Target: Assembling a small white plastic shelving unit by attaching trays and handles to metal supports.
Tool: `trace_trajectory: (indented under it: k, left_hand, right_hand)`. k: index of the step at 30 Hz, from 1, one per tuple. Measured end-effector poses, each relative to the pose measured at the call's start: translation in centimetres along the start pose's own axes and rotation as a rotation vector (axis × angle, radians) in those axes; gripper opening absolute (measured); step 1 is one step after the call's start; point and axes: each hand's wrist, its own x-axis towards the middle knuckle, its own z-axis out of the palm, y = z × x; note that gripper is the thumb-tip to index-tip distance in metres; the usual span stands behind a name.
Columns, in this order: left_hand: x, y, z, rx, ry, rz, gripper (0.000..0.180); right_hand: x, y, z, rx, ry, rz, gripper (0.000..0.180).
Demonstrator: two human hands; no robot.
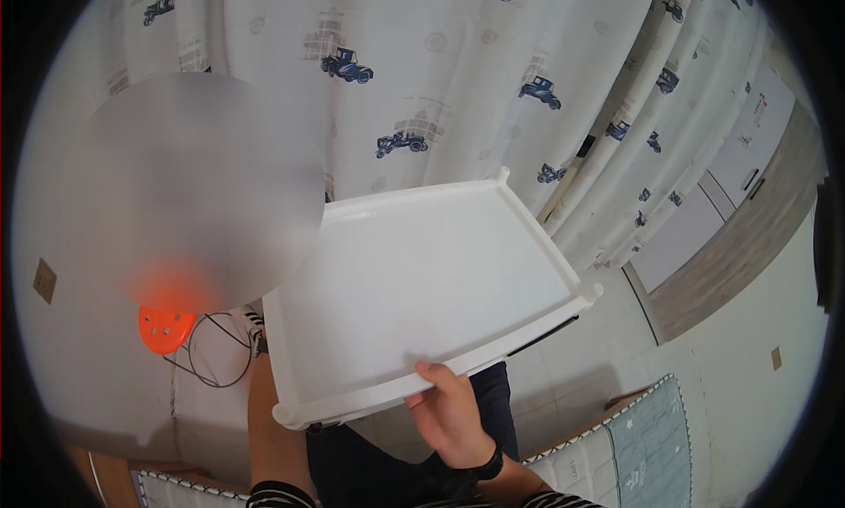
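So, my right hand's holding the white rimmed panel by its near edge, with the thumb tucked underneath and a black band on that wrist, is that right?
Not quite: the thumb lies on top of the rim, as the head view shows. The right hand does hold the white rimmed panel by its near edge, with a black band on that wrist.
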Motion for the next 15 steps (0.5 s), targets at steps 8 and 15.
trace_trajectory:
  k: [8, 15]
  left_hand:
    - [-0.4, -1.5, 1.6, -0.016, -0.079, -0.079, 0.019]
    - [-0.4, -1.5, -0.3, 0.014, -0.12, -0.131, 0.02]
  right_hand:
    - [-0.5, 0.8, 0.1, 0.045, 0.029, -0.047, 0.046]
    - [1.8, -2.3, -0.3, -0.027, 0.007, -0.117, 0.044]
